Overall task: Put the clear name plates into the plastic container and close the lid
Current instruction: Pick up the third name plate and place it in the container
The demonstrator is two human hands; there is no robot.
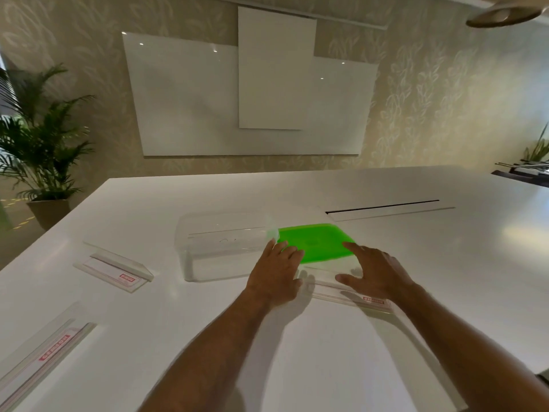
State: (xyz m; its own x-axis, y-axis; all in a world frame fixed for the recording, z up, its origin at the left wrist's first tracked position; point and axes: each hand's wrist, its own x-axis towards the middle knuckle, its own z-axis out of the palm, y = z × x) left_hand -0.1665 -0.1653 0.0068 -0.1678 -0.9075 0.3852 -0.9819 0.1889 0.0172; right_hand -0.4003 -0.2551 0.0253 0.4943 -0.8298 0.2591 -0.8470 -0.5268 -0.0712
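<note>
A clear plastic container [219,248] stands open in the middle of the white table, with its green lid [318,240] lying flat just to its right. A clear name plate [341,288] with a red label lies in front of the lid. My left hand [274,275] hovers over that plate's left end, fingers spread, beside the container's near right corner. My right hand [375,270] is spread over the plate's right part, fingertips reaching the lid's near edge. Neither hand visibly grips anything. A second name plate [116,267] lies left of the container, and a third [44,355] at the near left.
The white table [445,263] has a long cable slot [386,207] behind the lid. Another clear plate edge [421,361] shows under my right forearm. A potted palm [38,144] stands beyond the table's far left corner, and whiteboards hang on the wall.
</note>
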